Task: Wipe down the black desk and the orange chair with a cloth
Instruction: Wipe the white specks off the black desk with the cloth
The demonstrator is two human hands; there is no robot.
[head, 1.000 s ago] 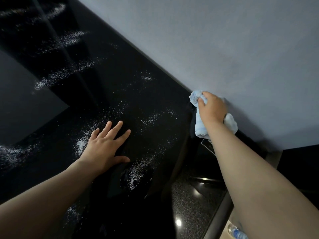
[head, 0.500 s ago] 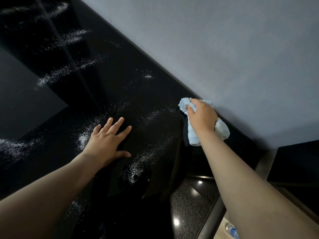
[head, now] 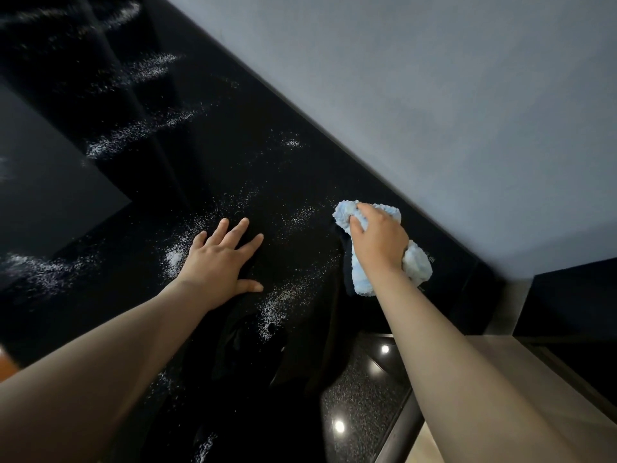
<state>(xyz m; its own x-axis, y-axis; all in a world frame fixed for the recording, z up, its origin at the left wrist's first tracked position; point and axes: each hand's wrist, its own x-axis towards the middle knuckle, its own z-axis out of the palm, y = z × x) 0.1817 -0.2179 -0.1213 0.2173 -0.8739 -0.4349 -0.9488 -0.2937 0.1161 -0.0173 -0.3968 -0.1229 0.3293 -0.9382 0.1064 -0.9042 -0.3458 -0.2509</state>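
Note:
The glossy black desk [head: 233, 155] fills the left and middle of the view, streaked with white dust and powder. My right hand [head: 377, 238] grips a bunched light blue cloth [head: 415, 265] and presses it on the desk near the back edge by the wall. My left hand [head: 222, 259] lies flat on the desk with fingers spread, holding nothing, beside a small white powder pile [head: 172, 260]. A sliver of orange [head: 5, 364] shows at the left edge; I cannot tell if it is the chair.
A grey-blue wall [head: 434, 95] runs along the desk's far edge. Below the desk's right end is a speckled dark floor [head: 360, 402] with light reflections. A dark cabinet [head: 574, 302] and a pale wooden surface [head: 521, 369] sit at the right.
My right hand has slid the cloth leftward and toward me along the desk, away from the wall corner. My left hand has stayed flat in place.

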